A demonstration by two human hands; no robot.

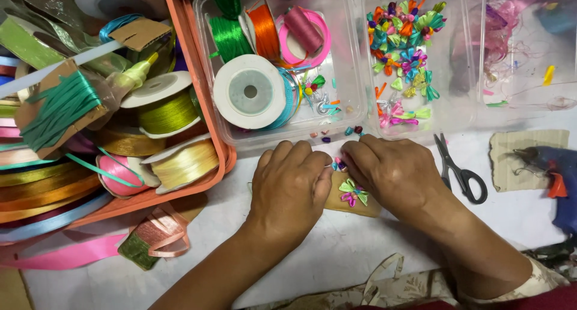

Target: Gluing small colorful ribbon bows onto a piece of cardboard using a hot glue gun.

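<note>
My left hand (pixel 290 188) and my right hand (pixel 393 173) rest knuckles-up on the white table, fingertips meeting over a small ribbon piece (pixel 339 164) pinched between them. Under the hands lies a tan cardboard scrap (pixel 354 205) carrying a small green-and-pink ribbon bow (pixel 353 193). What exactly the fingertips hold is mostly hidden by the fingers.
A clear box of thread and ribbon spools (pixel 250 91) and a clear box of small ribbon bows (pixel 406 51) stand just beyond my hands. An orange tray of ribbon rolls (pixel 198 87) fills the left. Black scissors (pixel 460 170) and a blue glue gun (pixel 556 178) lie at right.
</note>
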